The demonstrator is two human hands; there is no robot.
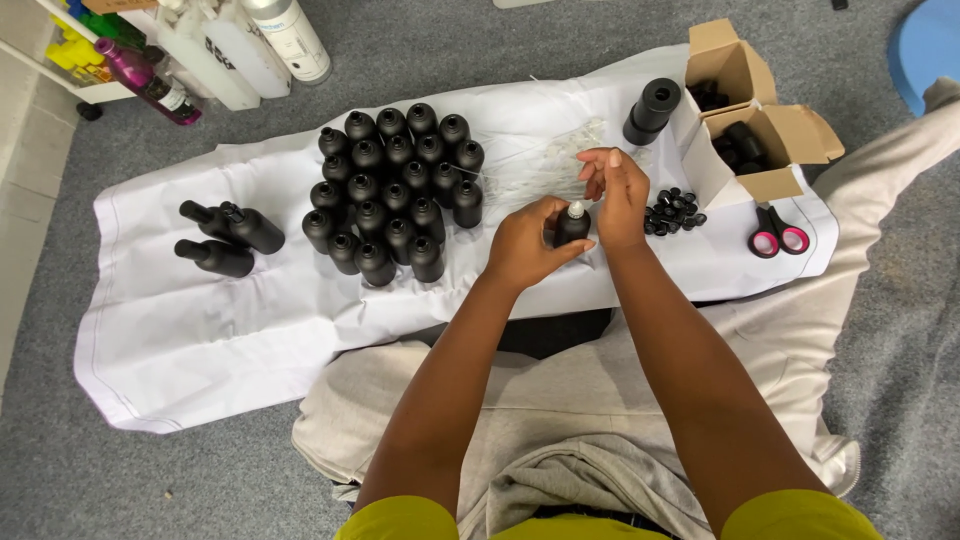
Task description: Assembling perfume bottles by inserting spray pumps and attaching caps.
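Observation:
My left hand (525, 243) grips a small black bottle (571, 229) upright over a white cloth (200, 330). A white dropper tip sits in the bottle's neck. My right hand (614, 195) is curled over the top of the bottle, fingers at the tip. Just right of my hands lies a small heap of black caps (672, 211). Behind my hands lies a pile of clear thin tubes (545, 160).
Several upright black bottles (395, 190) stand grouped on the cloth; three more (225, 238) lie at the left. A black roll (652, 110), open cardboard boxes (760, 130) with black parts and pink-handled scissors (775, 235) are at the right. Spray bottles (240, 45) stand on grey carpet.

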